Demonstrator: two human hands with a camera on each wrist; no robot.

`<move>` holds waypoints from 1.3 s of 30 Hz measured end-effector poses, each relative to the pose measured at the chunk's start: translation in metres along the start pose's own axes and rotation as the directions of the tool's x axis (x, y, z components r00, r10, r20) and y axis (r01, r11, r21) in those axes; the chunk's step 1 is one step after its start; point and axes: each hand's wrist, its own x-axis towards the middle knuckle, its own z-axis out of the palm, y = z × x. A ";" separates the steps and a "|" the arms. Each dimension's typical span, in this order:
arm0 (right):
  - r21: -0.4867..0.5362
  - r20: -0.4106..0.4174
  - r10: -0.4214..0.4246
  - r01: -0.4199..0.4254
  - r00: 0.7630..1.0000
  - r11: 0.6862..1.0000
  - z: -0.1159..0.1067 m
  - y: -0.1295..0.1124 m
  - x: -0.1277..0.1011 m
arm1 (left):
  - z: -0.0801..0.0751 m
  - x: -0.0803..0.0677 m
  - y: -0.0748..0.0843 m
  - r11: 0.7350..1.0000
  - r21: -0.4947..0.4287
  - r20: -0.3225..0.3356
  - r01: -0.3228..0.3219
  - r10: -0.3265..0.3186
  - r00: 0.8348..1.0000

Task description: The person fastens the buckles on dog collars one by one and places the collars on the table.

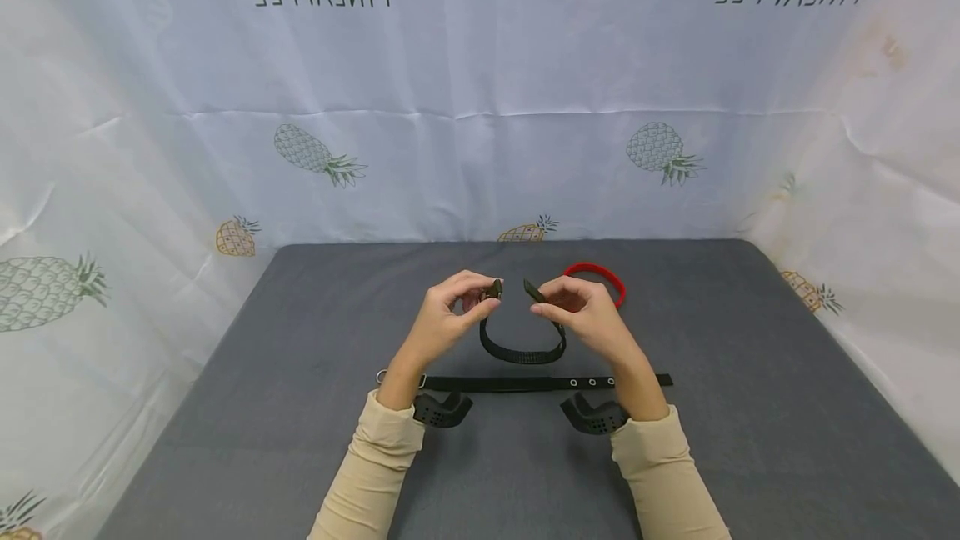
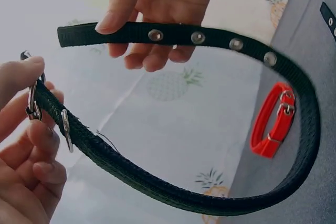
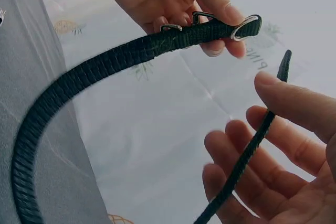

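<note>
A dark green collar (image 1: 522,355) hangs in an unclosed loop above the table, its two ends apart. My left hand (image 1: 450,311) pinches the end with the metal buckle (image 2: 34,103) and a D-ring (image 3: 245,28). Between thumb and fingers, my right hand (image 1: 592,319) pinches the tapered tip end, near the row of metal eyelets (image 2: 198,38). Loose threads stick out from the strap by the buckle in the left wrist view. Behind my right hand, a red collar (image 1: 617,284) lies buckled into a ring on the table.
Across the grey table (image 1: 300,407), a black collar (image 1: 495,384) with eyelets is stretched flat, partly hidden under my forearms. Black wrist mounts (image 1: 444,410) sit at both wrists. A white curtain (image 1: 480,65) with pineapple prints surrounds the table's back and sides.
</note>
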 end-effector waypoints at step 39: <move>0.010 0.080 -0.064 0.063 0.995 0.998 0.007 -0.005 -0.001 | 0.011 -0.001 0.011 0.999 -0.037 0.086 -0.006 0.009 0.996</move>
